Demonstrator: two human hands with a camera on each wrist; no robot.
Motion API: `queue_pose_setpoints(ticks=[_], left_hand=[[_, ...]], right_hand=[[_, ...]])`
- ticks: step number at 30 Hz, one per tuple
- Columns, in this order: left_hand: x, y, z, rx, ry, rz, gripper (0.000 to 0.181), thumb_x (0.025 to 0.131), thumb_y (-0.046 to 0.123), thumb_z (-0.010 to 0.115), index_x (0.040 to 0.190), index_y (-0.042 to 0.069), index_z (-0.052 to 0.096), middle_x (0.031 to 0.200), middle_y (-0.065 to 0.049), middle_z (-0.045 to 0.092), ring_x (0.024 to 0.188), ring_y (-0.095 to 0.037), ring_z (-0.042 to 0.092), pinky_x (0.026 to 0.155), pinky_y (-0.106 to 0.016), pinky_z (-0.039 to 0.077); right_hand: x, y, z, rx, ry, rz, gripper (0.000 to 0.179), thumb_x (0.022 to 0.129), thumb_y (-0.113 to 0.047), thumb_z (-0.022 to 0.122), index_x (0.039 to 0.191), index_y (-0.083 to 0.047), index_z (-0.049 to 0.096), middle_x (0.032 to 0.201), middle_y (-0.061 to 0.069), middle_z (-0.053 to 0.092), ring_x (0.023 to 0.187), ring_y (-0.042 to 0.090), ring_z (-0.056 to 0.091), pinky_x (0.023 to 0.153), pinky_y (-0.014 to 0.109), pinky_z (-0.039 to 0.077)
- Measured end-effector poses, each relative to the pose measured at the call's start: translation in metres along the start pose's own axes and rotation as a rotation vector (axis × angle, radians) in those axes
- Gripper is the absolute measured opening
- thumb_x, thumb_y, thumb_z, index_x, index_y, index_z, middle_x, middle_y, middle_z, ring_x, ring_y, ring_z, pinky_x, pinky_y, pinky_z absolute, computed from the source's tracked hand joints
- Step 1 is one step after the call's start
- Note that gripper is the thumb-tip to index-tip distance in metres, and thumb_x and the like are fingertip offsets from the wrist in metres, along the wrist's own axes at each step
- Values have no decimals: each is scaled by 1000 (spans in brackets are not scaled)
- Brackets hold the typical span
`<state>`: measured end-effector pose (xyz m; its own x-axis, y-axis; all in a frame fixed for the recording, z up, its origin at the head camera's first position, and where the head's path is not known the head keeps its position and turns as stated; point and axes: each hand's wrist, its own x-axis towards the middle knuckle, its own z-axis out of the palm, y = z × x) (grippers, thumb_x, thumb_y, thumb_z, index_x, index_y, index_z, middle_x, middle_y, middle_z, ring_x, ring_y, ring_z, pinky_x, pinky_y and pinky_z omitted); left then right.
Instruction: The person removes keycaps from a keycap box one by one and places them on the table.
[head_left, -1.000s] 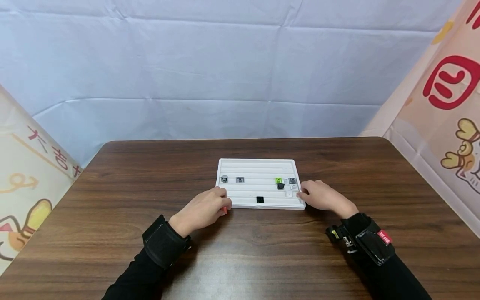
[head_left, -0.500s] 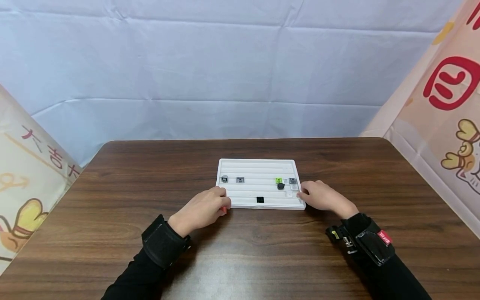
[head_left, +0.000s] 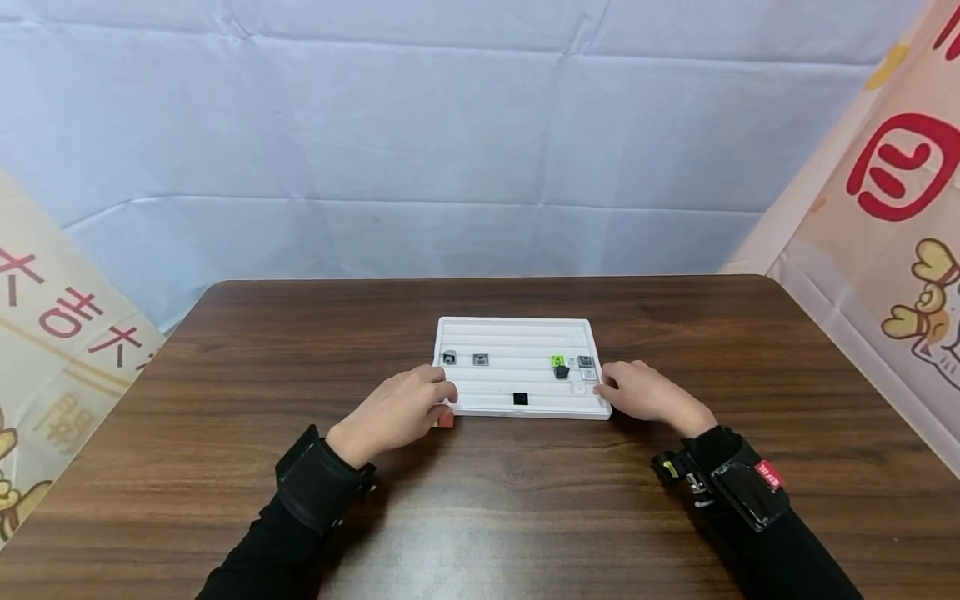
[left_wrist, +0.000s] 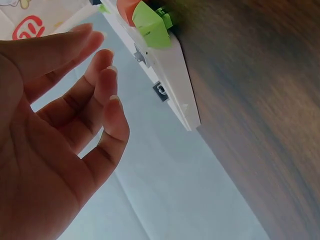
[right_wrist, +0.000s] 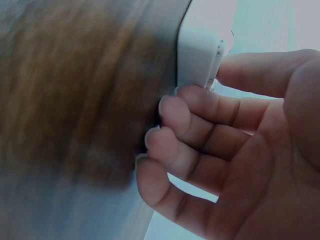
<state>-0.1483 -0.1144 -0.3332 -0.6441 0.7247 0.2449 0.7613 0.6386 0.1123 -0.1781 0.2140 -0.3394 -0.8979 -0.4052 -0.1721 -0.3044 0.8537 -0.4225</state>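
A white ridged tray point(head_left: 517, 342) lies on the table with several small keycap-like pieces in it. By its front left corner is a red piece point(head_left: 446, 418), partly covered by my left hand point(head_left: 397, 412). In the left wrist view, this hand's fingers are loosely bent, apart from the nearby green piece point(left_wrist: 152, 30) and hold nothing. My right hand point(head_left: 648, 393) grips the tray's right edge, its thumb on the rim and fingers against the outer side, as the right wrist view shows. A black keycap point(head_left: 521, 399) sits in the tray's front row.
Inside the tray, a bright green piece point(head_left: 557, 361) and a dark piece point(head_left: 561, 372) sit right of the middle; grey pieces point(head_left: 481, 360) are at the left. Brown wooden table point(head_left: 525, 517) surrounds it, with a pale cloth point(head_left: 480, 150) behind.
My left hand has drawn slightly left and its fingers have loosened, leaving more of the red piece visible. The right hand and tray keep their place. The left printed cloth has shifted.
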Motion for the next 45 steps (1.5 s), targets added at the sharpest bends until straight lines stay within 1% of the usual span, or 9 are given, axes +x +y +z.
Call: queue_pose_setpoints(ticks=[7,11,14,20,25,28,32,40,45], left_hand=[[0,0,-1,14,-3,-38,5,84,4,64,87,7,66,76,-1,54,67,-13,53,58,-23,43],[0,-1,-1,27,17,-70,2,85,7,64,84,7,66,73,0,55,63,-12,52,58,-23,43],[0,-1,-2,32,30,-90,5,85,7,64,80,8,65,71,1,53,59,-10,49,56,-21,40],[0,0,-4,27,45,-95,9,85,4,63,77,9,63,68,2,50,56,-7,43,54,-20,36],[1,1,-8,28,25,-105,6,86,7,63,81,9,65,71,0,54,58,-9,46,55,-21,37],[5,-1,-10,17,12,-127,4,86,7,63,85,8,67,75,-1,56,60,-10,49,56,-21,39],[12,-7,-13,-25,10,-158,5,87,6,62,89,7,67,77,-2,56,61,-11,49,55,-22,38],[28,-16,-9,-56,-5,-180,6,88,8,61,91,7,65,82,-4,57,69,-14,51,59,-25,40],[35,-19,-6,-86,-36,-226,17,89,6,59,105,3,64,95,-10,59,81,-20,55,68,-30,43]], right_hand=[[1,0,0,-1,-6,10,21,93,-12,50,73,-7,48,61,3,41,51,14,38,52,28,30],[1,0,0,-5,-5,9,20,93,-12,50,74,-6,49,61,3,43,51,14,38,52,28,30],[1,0,0,-7,-4,14,19,93,-12,50,75,-6,50,62,3,43,51,14,38,52,28,30],[1,1,0,-5,-5,16,19,93,-11,50,75,-6,50,62,3,44,51,14,38,52,28,30],[0,1,0,0,-6,13,19,93,-12,50,74,-6,50,61,3,43,51,14,38,52,28,30],[0,1,0,1,-7,14,20,93,-12,50,74,-6,50,61,3,43,51,14,38,52,28,30],[0,1,0,-2,-5,16,20,93,-11,50,73,-6,49,61,3,43,51,14,38,51,28,30],[0,1,1,1,-1,16,20,93,-12,50,74,-7,49,60,3,42,51,14,37,51,28,29],[0,1,0,1,0,9,20,93,-12,50,73,-7,49,60,3,41,50,14,37,52,28,29]])
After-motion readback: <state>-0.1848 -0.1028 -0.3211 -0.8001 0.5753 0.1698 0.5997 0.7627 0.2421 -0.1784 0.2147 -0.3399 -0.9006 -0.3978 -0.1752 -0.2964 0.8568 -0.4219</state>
